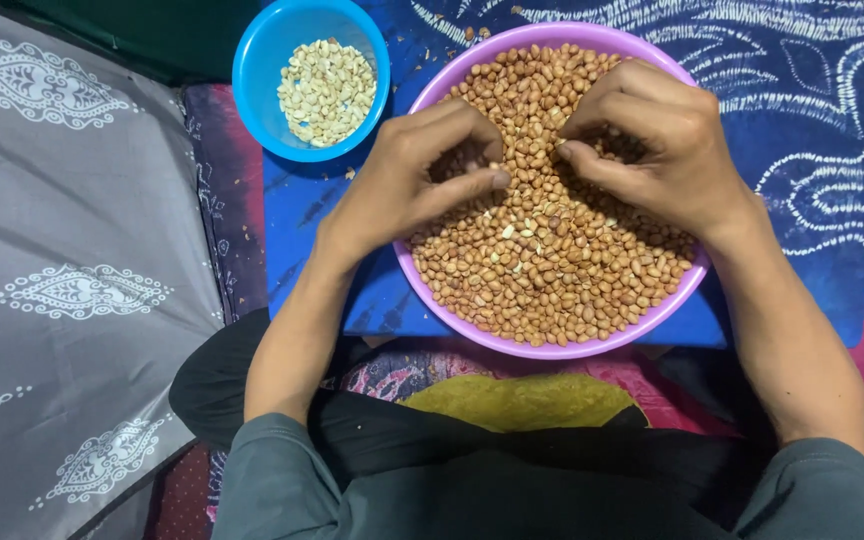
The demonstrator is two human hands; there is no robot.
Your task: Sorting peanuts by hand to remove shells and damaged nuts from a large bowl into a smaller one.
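Note:
A purple bowl in front of me is full of brown-skinned peanuts. My left hand rests on the heap at its left, fingers curled and thumb pressed toward the fingertips over some peanuts. My right hand lies over the upper right of the heap, fingers bent and pinched together on peanuts. The fingertips of both hands almost meet near the bowl's middle. What exactly sits between the fingers is hidden.
A smaller blue bowl with pale skinned peanuts stands at the upper left of the purple bowl. Both bowls sit on a blue patterned cloth. A grey patterned fabric covers the left side. My lap is below.

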